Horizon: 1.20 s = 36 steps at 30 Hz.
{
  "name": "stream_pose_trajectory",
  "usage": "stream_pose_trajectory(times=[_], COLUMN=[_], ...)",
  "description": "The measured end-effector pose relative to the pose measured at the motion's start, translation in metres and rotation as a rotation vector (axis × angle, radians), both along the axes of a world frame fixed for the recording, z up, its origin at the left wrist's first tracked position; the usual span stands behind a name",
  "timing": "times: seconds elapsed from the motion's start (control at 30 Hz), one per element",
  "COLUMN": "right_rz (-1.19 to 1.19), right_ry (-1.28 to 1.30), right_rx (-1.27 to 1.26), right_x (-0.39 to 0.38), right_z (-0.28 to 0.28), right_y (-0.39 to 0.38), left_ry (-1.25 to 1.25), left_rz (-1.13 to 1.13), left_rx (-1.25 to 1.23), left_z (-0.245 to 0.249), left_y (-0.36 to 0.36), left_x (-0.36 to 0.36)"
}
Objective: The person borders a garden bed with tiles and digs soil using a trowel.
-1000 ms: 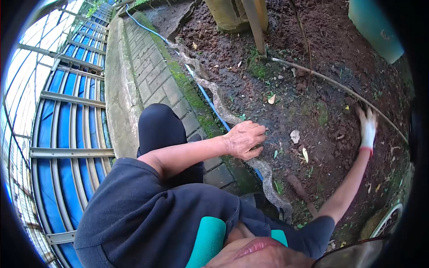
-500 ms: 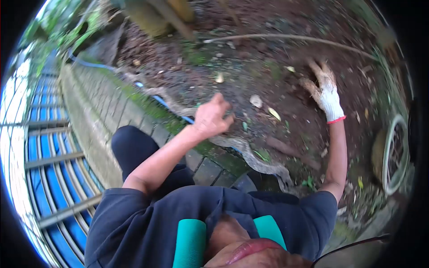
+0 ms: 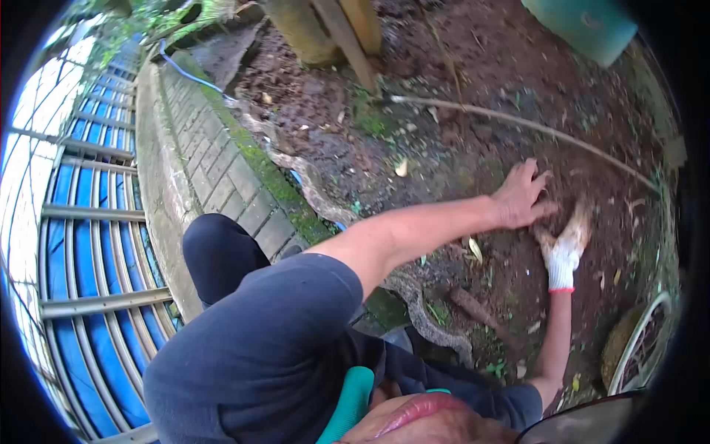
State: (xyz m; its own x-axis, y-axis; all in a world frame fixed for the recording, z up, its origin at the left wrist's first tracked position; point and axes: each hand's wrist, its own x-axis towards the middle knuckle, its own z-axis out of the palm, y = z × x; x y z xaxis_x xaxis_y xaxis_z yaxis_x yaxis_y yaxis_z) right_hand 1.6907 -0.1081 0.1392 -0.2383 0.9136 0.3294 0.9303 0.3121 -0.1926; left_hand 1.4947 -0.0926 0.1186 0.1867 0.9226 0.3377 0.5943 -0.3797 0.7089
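Note:
My left hand (image 3: 521,196) is bare and stretched far to the right, fingers spread and resting on the dark soil (image 3: 458,148). My right hand (image 3: 566,248) wears a white glove with a red cuff, its fingertips brown with dirt. It lies flat on the soil just below and right of my left hand, almost touching it. Nothing shows in either hand. A yellow leaf (image 3: 475,250) lies on the ground under my left forearm.
A long thin stick (image 3: 518,122) crosses the soil above my hands. A mossy brick path (image 3: 222,170) with a blue hose (image 3: 192,78) runs at left, beside a blue sheet under metal bars (image 3: 89,244). Wooden posts (image 3: 347,37), a teal container (image 3: 584,22), a white hoop (image 3: 640,348).
My left hand has swung from the brick edging over to the right, onto the soil beside my gloved hand. The gloved hand has come lower and nearer. The view has tilted.

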Motion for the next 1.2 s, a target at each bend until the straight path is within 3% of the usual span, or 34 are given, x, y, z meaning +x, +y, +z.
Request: stream_pose_trajectory(times=[0.03, 0.1, 0.13, 0.2, 0.27, 0.3, 0.47, 0.5, 0.57, 0.67, 0.73, 0.8, 0.83, 0.9, 0.97, 1.0, 1.03, 1.1, 1.2], right_rz=[0.016, 0.058, -0.003, -0.052, -0.044, -0.039, -0.053, -0.064, -0.07, -0.051, -0.054, -0.08, -0.083, -0.039, -0.048, -0.049, -0.052, -0.058, -0.056], right_ry=[-0.054, 0.025, -0.031, -0.068, -0.043, -0.043, -0.069, -0.079, -0.077, -0.055, -0.054, -0.066, -0.071, -0.032, -0.045, -0.046, -0.049, -0.07, -0.087], right_rx=[0.011, -0.04, -0.045, -0.042, -0.028, -0.028, -0.094, -0.1, -0.1, -0.083, -0.085, -0.078, -0.08, -0.062, -0.067, -0.07, -0.069, -0.07, -0.091], right_x=[0.012, 0.014, 0.011, 0.01, 0.014, 0.013, 0.008, 0.007, 0.007, 0.009, 0.011, 0.012, 0.01, 0.013, 0.011, 0.008, 0.007, 0.007, 0.009], right_z=[-0.007, -0.003, 0.001, 0.0, -0.003, -0.002, 0.007, 0.008, 0.008, 0.004, 0.002, 0.002, 0.002, -0.001, 0.002, 0.002, 0.003, 0.008, 0.003], right_y=[0.001, -0.002, -0.005, -0.007, -0.009, -0.008, -0.004, -0.004, -0.006, -0.007, -0.006, -0.008, -0.008, -0.006, -0.007, -0.008, -0.008, -0.007, -0.005], left_ry=[-0.062, 0.55, 0.145, 0.265, 0.226, 0.183, 0.318, 0.363, 0.541, 0.512, 0.228, 0.211, 0.335, 0.386, 0.658, 0.525, 0.343, 0.537, 0.46], left_rz=[-0.078, -0.358, -0.203, -0.157, 0.118, 0.191, 0.004, -0.043, -0.11, -0.056, -0.075, -0.082, -0.078, -0.323, -0.627, -0.535, -0.329, 0.149, 0.503], left_rx=[-0.045, 0.327, 0.374, 0.531, 0.311, 0.033, 0.128, 0.06, 0.149, 0.211, -0.091, -0.215, -0.194, -0.74, -1.308, -1.222, -0.988, -0.412, -0.047], left_z=[0.007, 0.008, -0.018, -0.004, 0.003, 0.006, 0.025, 0.02, 0.007, 0.003, 0.034, 0.045, 0.042, 0.094, 0.119, 0.132, 0.109, 0.057, 0.004], left_y=[0.007, 0.02, 0.024, 0.011, 0.01, 0.016, 0.053, 0.063, 0.075, 0.084, 0.057, 0.02, 0.0, -0.039, -0.043, -0.041, -0.036, -0.009, 0.009], left_x=[0.007, -0.006, -0.013, -0.048, -0.063, -0.068, -0.049, -0.042, -0.034, -0.03, -0.037, -0.058, -0.075, -0.105, -0.143, -0.153, -0.172, -0.19, -0.174])
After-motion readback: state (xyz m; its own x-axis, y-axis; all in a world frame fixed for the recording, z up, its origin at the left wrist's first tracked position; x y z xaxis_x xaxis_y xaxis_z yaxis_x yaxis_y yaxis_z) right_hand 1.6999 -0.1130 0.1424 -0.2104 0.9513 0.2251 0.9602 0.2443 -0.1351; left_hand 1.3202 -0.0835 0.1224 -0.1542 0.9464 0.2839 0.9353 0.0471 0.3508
